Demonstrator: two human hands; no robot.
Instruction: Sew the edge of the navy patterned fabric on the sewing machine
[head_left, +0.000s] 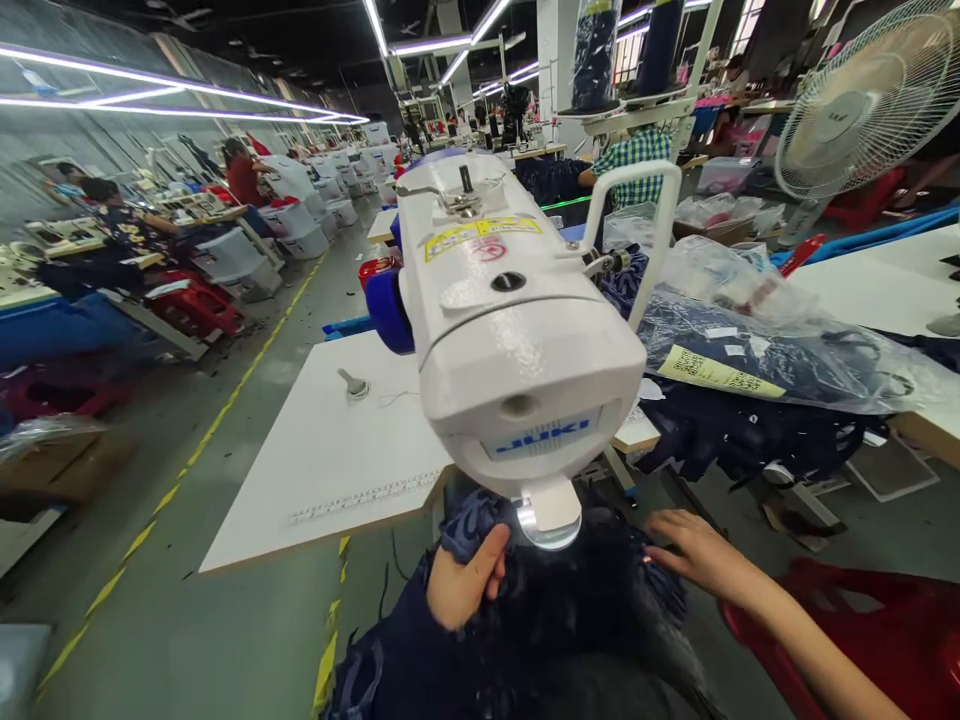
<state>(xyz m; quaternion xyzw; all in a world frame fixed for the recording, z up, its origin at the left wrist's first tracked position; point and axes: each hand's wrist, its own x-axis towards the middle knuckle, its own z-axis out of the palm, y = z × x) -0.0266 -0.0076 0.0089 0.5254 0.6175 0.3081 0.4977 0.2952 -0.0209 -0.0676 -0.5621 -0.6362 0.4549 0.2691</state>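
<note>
Lying low in the centre of the frame, directly beneath the head of the white sewing machine (517, 330): dark navy fabric (555, 610), bunched and ruffled, spreading down toward the bottom edge. Running from the upper middle of the frame down to the lower centre, the machine's long axis, with the lit needle end hanging right over the cloth.

Gripping a fold of the fabric at lower centre-left, thumb up and fingers curled: left hand (466, 580). Resting flat on the fabric at lower centre-right, fingers extended toward the needle end, not clenched: right hand (694, 553), forearm trailing off to the lower right corner.

Sitting between the two hands, then, the cloth, each hand touching it on its own side; looking somewhat nearer the lit needle end, the left.

Piling up at right of centre on the table (330, 470): more dark cloth under clear plastic bags (765, 340). Working in the upper left, well apart, other people at their own stations.
</note>
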